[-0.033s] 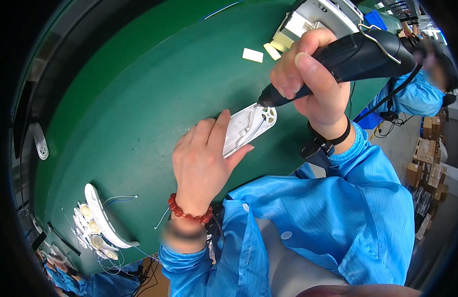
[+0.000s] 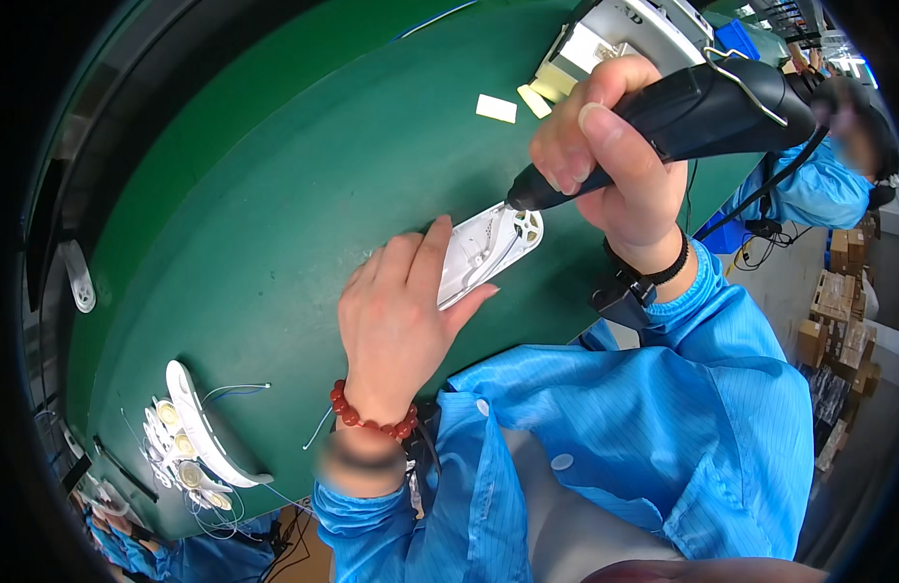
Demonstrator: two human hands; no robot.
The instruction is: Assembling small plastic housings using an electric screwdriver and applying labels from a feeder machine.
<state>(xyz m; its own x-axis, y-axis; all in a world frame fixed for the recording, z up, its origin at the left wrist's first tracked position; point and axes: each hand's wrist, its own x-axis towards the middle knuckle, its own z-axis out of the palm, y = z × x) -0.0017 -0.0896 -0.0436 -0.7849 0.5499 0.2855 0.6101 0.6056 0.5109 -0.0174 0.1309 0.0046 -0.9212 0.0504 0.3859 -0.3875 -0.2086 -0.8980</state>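
My right hand (image 2: 615,146) is wrapped round a black electric screwdriver (image 2: 712,109), which has a wire hanger loop and a cable at its rear. The screwdriver's nose points down to the left and meets the far end of a white plastic housing (image 2: 477,255). Inside this elongated, round-ended shell are a thin wire and a spoked round part near the far end. My left hand (image 2: 396,301) grips the shell's near end, with the thumb along one edge and the fingers over the other. The palm hides that end, and the screwdriver's tip cannot be made out.
On the green table (image 2: 275,233), a curved white shell (image 2: 207,428) lies at the lower left beside several small white parts with wires (image 2: 182,447). Pale yellow pads (image 2: 496,108) lie near a white machine (image 2: 634,34) at the back. A co-worker's blue sleeve (image 2: 814,189) shows at right.
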